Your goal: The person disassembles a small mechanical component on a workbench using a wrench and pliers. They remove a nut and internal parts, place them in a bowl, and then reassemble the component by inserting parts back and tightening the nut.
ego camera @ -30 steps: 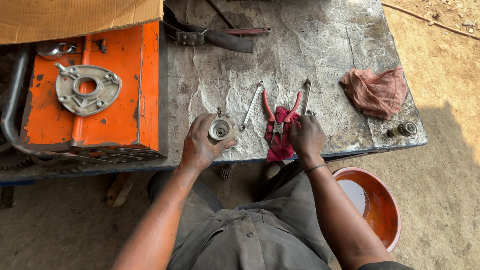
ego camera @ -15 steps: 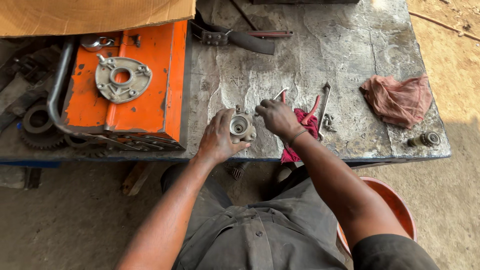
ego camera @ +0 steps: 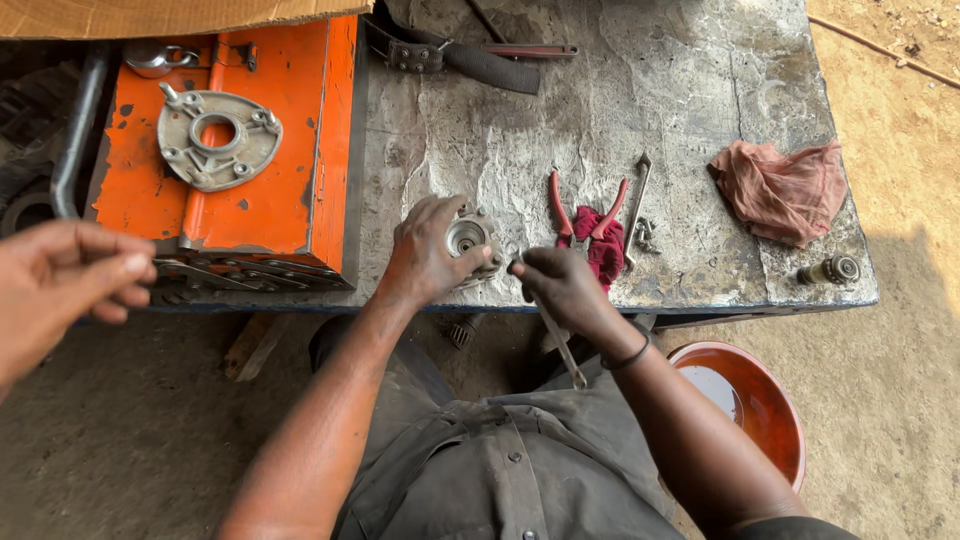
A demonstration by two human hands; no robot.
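Outdoors on bare dirt ground stands a worn metal tabletop (ego camera: 620,110), its grey surface scratched and blotched with pale residue. At its near edge the left hand (ego camera: 425,255) is closed around a small round metal housing (ego camera: 470,240), a dull grey casting with a hollow centre bore and small lugs at its rim; the part rests on the tabletop under that grip. Just to its right the right hand (ego camera: 560,285) is clamped on a slim steel tool (ego camera: 560,345), whose shaft runs down past the wrist toward the lap; the working end is hidden by the fingers. Red-handled pliers (ego camera: 585,205) lie on a dark red cloth (ego camera: 603,245) just beyond, with a thin wrench (ego camera: 637,200) beside them. A crumpled pink rag (ego camera: 780,190) sits further right, near a small cylindrical fitting (ego camera: 830,270). An orange metal box (ego camera: 250,150), paint chipped, carries a round flanged plate (ego camera: 220,137). Another person's hand (ego camera: 65,285) enters at far left. A rust-coloured bowl (ego camera: 745,400) sits on the ground below.
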